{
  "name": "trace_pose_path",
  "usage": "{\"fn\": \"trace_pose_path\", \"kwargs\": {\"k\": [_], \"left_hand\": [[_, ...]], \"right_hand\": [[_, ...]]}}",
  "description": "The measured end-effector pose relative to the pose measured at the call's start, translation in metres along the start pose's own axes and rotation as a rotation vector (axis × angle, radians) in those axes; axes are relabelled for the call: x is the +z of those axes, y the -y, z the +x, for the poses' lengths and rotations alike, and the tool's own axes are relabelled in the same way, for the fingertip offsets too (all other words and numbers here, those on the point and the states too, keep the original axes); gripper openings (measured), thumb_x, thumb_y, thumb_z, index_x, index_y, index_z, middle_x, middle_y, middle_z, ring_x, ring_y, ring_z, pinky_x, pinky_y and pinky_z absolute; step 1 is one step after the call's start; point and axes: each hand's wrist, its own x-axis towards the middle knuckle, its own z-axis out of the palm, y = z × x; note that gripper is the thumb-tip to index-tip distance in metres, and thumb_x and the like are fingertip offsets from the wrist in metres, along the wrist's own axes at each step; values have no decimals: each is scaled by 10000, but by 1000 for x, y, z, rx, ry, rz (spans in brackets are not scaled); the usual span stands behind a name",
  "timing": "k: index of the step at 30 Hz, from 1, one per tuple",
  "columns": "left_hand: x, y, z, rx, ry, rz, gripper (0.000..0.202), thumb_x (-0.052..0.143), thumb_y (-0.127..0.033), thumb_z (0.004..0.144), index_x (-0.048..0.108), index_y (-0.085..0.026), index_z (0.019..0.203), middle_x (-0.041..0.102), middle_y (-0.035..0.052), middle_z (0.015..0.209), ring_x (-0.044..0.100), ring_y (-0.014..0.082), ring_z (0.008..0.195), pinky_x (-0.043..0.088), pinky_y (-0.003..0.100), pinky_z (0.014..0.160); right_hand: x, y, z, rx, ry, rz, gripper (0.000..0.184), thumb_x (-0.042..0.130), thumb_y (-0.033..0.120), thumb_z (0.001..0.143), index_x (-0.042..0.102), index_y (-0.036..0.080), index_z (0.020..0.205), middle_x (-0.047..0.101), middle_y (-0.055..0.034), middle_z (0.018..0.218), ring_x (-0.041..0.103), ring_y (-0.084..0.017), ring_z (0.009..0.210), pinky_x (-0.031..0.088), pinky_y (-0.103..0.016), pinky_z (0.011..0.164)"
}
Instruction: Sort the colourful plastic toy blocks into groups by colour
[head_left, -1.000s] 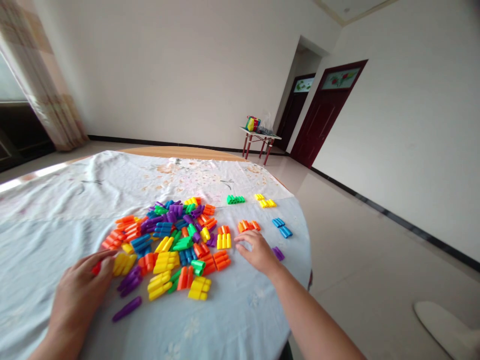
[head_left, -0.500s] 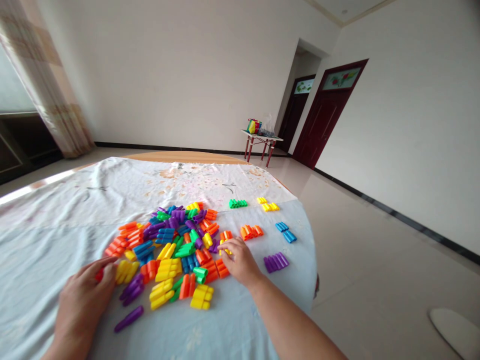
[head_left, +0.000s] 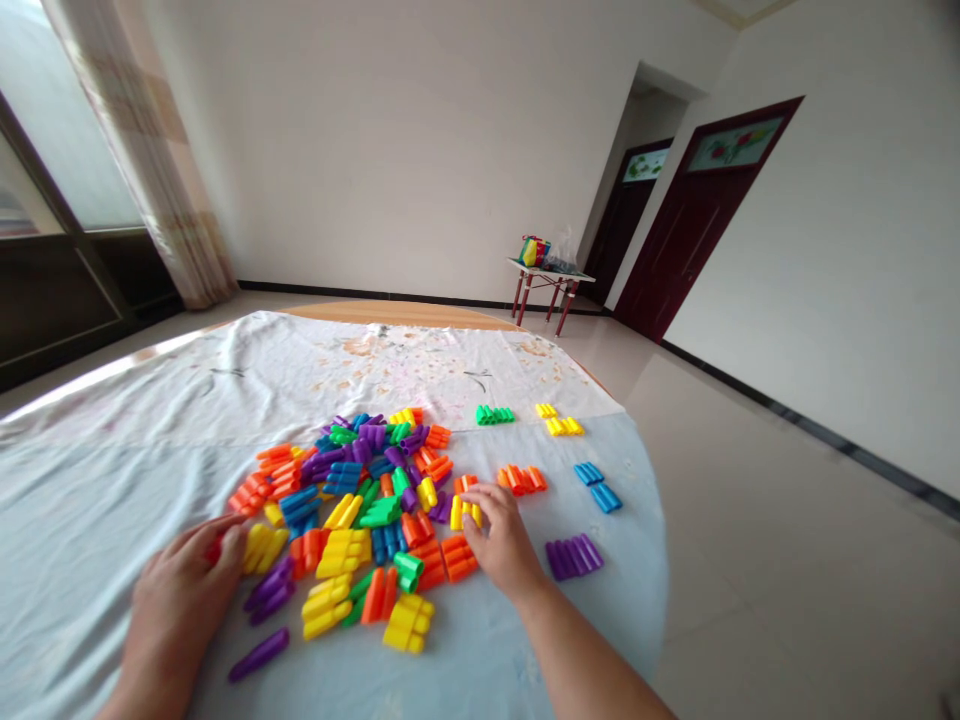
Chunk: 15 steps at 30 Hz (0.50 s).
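Yellow block (head_left: 457, 513) seemingly flat, partly covered; red piece (head_left: 214, 549) left, mostly hidden.

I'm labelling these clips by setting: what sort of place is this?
Probably a room in a home: a floral tablecloth covers the table, a long patterned curtain hangs by the window, and there is a dark red panelled door.

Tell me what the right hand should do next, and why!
Maybe gently pinch the near yellow block: the right hand has its thumb and fingers right by it, and two other yellow blocks lie together, away from the mixed pile.
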Motion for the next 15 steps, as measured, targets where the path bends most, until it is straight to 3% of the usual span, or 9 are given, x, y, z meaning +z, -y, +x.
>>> {"fn": "trace_pose_path", "kwargs": {"k": [4, 9, 12, 15], "left_hand": [[-1, 0, -1, -30, 2, 4, 540, 233, -551, 821, 616, -209, 989, 606, 86, 1128, 547, 250, 1009, 432, 360, 858], [8, 14, 3, -26, -22, 36, 539, 214, -568, 826, 610, -229, 963, 612, 76, 1108, 548, 255, 1012, 442, 363, 813], [14, 24, 6, -20, -43, 42, 501, 227, -562, 830, 594, -252, 972, 616, 60, 1093, 553, 247, 1005, 441, 353, 800], [19, 32, 10, -3, -55, 63, 478, 240, -557, 830, 595, -263, 958, 621, 58, 1081, 559, 250, 998, 444, 350, 777]], "right_hand": [[3, 0, 0, -6, 10, 20, 329, 523, 68, 753, 602, 208, 1040, 568, -91, 1046, 522, -215, 1031, 450, -389, 923], [0, 4, 4, -20, 2, 32, 327, 517, 69, 763, 594, 199, 1053, 563, -98, 1060, 520, -206, 1041, 453, -365, 917], [-12, 6, 8, -21, -29, 1, 295, 503, 90, 787, 595, 190, 1050, 586, -94, 1041, 528, -200, 1023, 439, -362, 918], [-33, 4, 6, 27, 31, -78, 228, 500, 124, 806, 619, 191, 989, 628, -71, 961, 555, -192, 952, 438, -344, 887]]}}
